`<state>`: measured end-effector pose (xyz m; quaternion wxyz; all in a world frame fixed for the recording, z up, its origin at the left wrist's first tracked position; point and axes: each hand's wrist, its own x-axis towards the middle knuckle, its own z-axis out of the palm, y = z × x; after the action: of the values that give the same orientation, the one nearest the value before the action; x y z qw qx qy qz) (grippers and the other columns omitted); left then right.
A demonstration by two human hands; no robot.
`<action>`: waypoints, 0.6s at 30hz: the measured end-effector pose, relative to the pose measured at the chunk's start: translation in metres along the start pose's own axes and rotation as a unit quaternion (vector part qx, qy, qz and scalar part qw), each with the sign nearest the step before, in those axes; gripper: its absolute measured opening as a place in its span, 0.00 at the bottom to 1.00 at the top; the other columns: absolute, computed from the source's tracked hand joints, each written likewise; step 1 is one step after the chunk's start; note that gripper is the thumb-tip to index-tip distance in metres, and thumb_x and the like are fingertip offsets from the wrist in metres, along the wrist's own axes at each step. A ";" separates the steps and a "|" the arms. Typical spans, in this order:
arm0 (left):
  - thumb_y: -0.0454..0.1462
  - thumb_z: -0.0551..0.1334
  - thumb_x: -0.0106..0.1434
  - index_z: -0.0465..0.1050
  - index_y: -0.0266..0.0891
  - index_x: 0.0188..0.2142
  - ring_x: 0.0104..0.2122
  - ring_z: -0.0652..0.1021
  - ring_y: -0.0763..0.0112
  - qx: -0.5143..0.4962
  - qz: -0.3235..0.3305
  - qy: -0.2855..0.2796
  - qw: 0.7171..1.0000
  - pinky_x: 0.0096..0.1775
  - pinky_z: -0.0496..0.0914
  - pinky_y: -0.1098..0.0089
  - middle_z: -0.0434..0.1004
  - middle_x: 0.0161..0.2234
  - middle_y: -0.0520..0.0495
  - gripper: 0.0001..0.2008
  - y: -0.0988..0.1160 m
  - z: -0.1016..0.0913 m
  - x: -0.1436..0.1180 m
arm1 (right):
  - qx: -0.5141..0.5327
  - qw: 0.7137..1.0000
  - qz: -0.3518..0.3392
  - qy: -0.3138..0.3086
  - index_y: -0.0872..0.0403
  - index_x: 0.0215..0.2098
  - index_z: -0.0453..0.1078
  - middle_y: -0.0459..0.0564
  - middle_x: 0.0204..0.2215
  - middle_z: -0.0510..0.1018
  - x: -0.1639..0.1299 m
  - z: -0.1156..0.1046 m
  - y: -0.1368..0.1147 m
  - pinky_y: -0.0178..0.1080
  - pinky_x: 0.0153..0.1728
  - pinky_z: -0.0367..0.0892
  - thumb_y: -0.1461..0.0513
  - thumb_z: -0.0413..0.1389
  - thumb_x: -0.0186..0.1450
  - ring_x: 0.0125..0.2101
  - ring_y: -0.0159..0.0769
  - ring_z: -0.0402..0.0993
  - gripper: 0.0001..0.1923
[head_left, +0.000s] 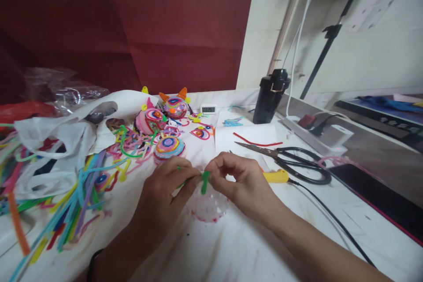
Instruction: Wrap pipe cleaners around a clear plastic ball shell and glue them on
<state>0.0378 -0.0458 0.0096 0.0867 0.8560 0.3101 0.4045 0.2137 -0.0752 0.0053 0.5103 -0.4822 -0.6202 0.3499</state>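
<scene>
Green chenille wire, a short pipe cleaner (205, 181), sits pinched between both hands just above the white tabletop (231, 246): the left hand (168, 189) has thumb and fingers closed on one end, the right hand (236, 180) is closed on the other, where the wire bends downward. Directly under it lies a small clear dome with a pink rim (209, 207), close to the fingertips though contact cannot be told. To bend such wire cleanly, I judge it best to keep both pinches tight beside the bend and roll the wire, not yank it, so the fuzz stays even. Just right of the right hand lies a yellow-handled tool (276, 176), and beyond it black scissors (291, 161) with the blades parted. Left of the hands spreads a loose heap of coloured pipe cleaners (66, 202). Farther back stand a striped ball (169, 147) and decorated round figures (165, 112), then a black bottle (271, 97) near the wall.
</scene>
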 end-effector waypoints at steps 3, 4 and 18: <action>0.32 0.59 0.63 0.75 0.40 0.31 0.29 0.75 0.73 -0.010 -0.026 -0.035 0.999 0.33 0.67 0.74 0.73 0.27 0.52 0.07 0.002 0.000 0.000 | -0.026 1.000 -0.016 0.002 0.56 0.26 0.73 0.44 0.22 0.73 -0.002 0.000 0.000 0.34 0.25 0.60 0.67 0.55 0.56 0.23 0.31 0.65 0.04; 0.32 0.59 0.63 0.75 0.39 0.30 0.28 0.75 0.74 -0.013 -0.039 -0.040 0.998 0.31 0.66 0.74 0.73 0.26 0.53 0.07 0.002 0.000 0.000 | -0.033 0.999 -0.026 0.003 0.56 0.26 0.73 0.44 0.22 0.73 -0.002 0.001 -0.001 0.34 0.24 0.60 0.67 0.55 0.56 0.23 0.31 0.65 0.04; 0.41 0.60 0.61 0.73 0.40 0.28 0.26 0.72 0.72 -0.175 -0.254 -0.013 0.951 0.28 0.66 0.73 0.73 0.24 0.53 0.09 0.000 0.003 -0.002 | -0.076 0.969 -0.228 0.060 0.56 0.28 0.71 0.46 0.24 0.75 -0.005 0.006 0.004 0.33 0.29 0.64 0.71 0.55 0.59 0.26 0.30 0.70 0.06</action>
<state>0.0391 -0.0464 0.0064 0.3386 0.7254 0.4408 0.4060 0.2087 -0.0784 -0.0013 0.5744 -0.3856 -0.7071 0.1464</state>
